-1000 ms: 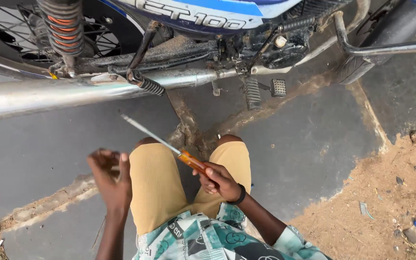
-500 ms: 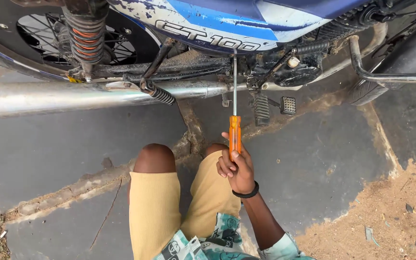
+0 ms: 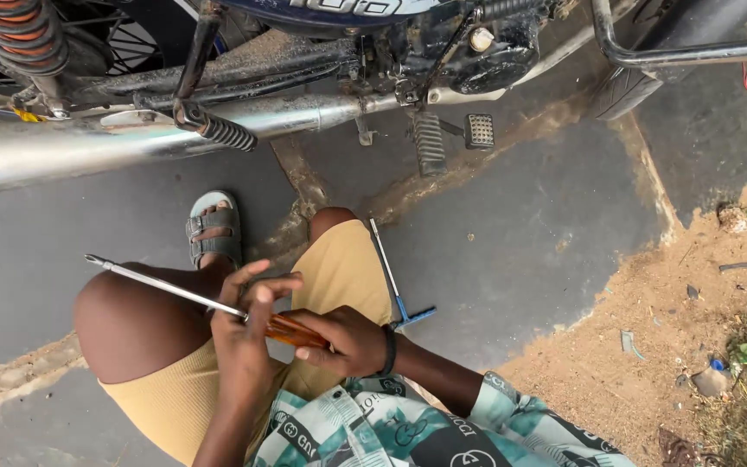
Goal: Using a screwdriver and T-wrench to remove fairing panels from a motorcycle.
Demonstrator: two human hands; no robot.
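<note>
Head view: right hand (image 3: 343, 339) and left hand (image 3: 248, 322) grip screwdriver (image 3: 192, 298).

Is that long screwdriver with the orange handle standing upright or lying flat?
Nearly flat. The orange-handled screwdriver lies across the knees, tip left, its handle in the right hand and the left hand on its shaft.

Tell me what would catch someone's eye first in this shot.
The long screwdriver at centre, its orange handle in the right hand and its shaft under the left hand, lies across the person's knees. Above runs the motorcycle's silver exhaust pipe. A blue-handled T-wrench lies on the pavement beside the right knee.
</note>
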